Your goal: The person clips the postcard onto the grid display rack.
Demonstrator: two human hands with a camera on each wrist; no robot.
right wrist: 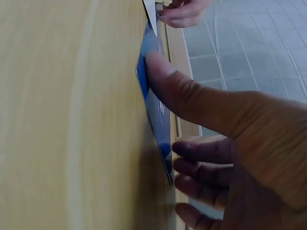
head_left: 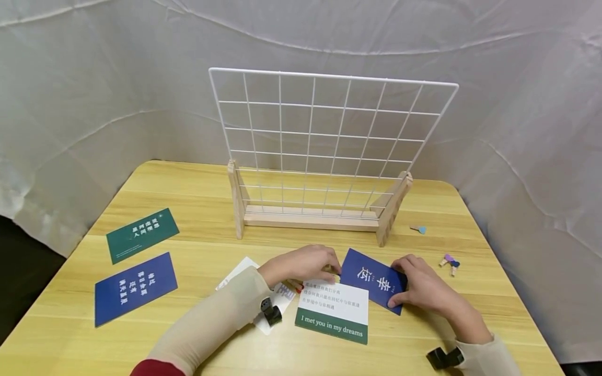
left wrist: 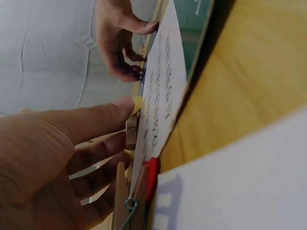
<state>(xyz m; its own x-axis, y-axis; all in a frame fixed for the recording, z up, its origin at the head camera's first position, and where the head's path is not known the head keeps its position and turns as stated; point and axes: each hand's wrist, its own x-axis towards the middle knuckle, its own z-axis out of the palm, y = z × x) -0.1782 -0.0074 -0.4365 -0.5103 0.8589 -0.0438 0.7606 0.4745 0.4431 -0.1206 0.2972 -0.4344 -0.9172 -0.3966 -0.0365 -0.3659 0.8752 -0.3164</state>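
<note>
My left hand [head_left: 329, 270] rests at the top edge of a white card with a green band reading "I met you in my dreams" [head_left: 335, 311]. In the left wrist view its thumb and fingers [left wrist: 125, 123] pinch a small yellow-tipped clip [left wrist: 131, 132] against that card's edge [left wrist: 163, 86]. A wooden clip with a red end [left wrist: 140, 191] lies close by. My right hand [head_left: 405, 283] holds a dark blue card [head_left: 373, 279]. In the right wrist view the thumb of this hand [right wrist: 168, 105] lies on the blue card's face [right wrist: 163, 143] and the fingers curl behind its edge.
A white wire grid [head_left: 329, 141] stands in a wooden base [head_left: 310, 218] behind the hands. A green card [head_left: 141, 234] and another blue card [head_left: 135, 287] lie at the left, and a white card [head_left: 281, 298] under my left wrist. Small clips [head_left: 449, 261] and a blue one [head_left: 418, 228] lie at the right.
</note>
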